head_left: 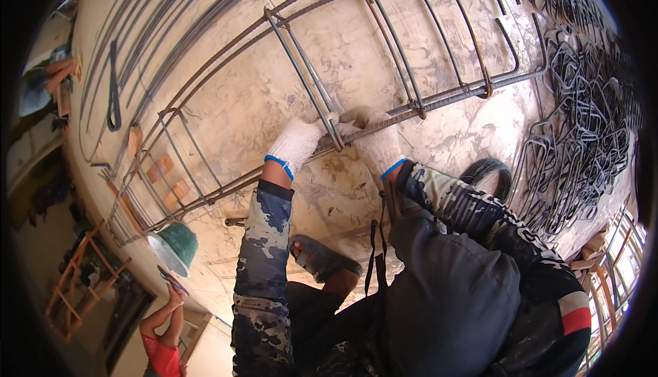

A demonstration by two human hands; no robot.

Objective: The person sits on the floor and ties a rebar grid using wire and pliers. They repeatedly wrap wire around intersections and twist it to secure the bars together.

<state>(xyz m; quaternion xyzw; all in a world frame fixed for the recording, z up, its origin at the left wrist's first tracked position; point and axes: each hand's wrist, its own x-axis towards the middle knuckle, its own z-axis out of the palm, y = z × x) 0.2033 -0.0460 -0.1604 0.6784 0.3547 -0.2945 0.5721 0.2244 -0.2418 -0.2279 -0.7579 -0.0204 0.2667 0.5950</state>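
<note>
1. Head view: concrete floor (226, 96) carries a long rebar cage (384, 55) lying on its side, running from lower left to upper right across the frame.
2. Cage status, judging by what shows: long bars are laid out and several stirrups already sit on them, at the right end, mid-span and a closer-packed group at the left end. Gaps between those look wide, so more stirrups are probably left to place and tie.
3. Loose stirrups (582, 137) lie in a big pile at the right, well apart from the cage. Stock is far from used up.
4. Spare straight bars (137, 41) lie on the floor at upper left, beside the cage.
5. Wire coil (488, 171) sits near the person's right arm.
6. Green hat (175, 247) rests on the floor at the lower left, near the cage end.
7. Left hand (296, 142), gloved, is curled around the near long bar just left of the mid-span stirrup (308, 79).
8. Right hand (375, 137), gloved, is closed on the same bar at the stirrup crossing; can't tell whether it pinches tie wire or a tool.
</note>
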